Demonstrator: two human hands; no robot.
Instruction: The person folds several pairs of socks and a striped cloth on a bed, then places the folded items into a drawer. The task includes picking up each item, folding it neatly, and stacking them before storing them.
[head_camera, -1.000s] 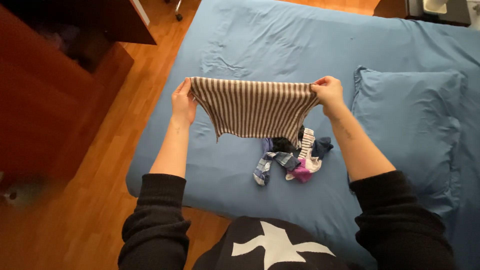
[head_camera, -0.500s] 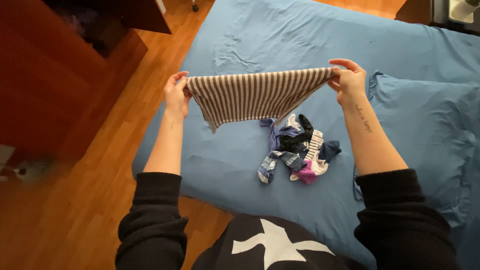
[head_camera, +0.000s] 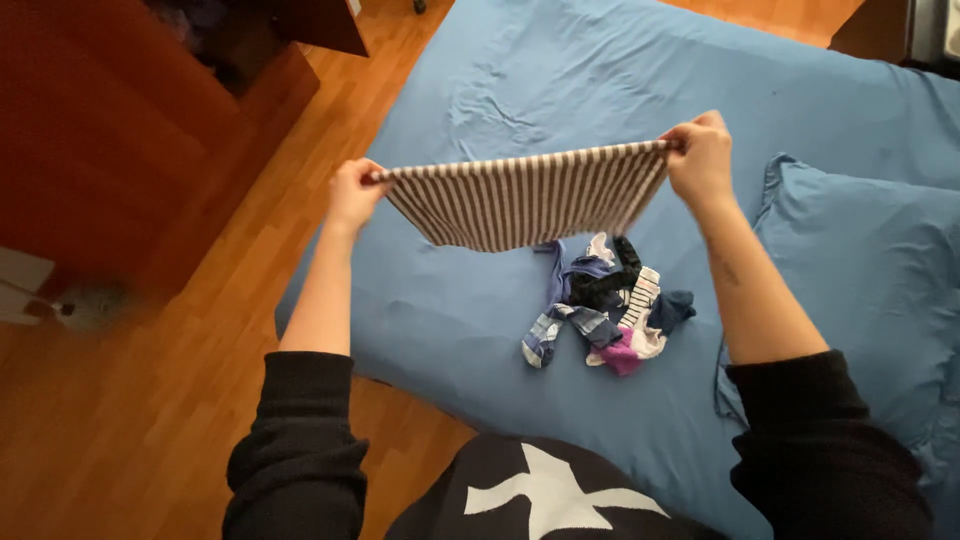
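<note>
Evidently to keep it taut, left hand (head_camera: 352, 193) and right hand (head_camera: 700, 155) pinch the brown-and-white striped knit garment's (head_camera: 528, 197) corners above the blue-sheeted bed (head_camera: 460, 310).

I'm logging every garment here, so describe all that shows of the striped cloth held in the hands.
The striped cloth is a soft knit-looking piece with narrow brown and pale stripes running from its top edge down. It is stretched taut in the air above the blue bed, its lower edge sagging. The left hand pinches one top corner, the right hand the other. Nothing else touches it.
</note>
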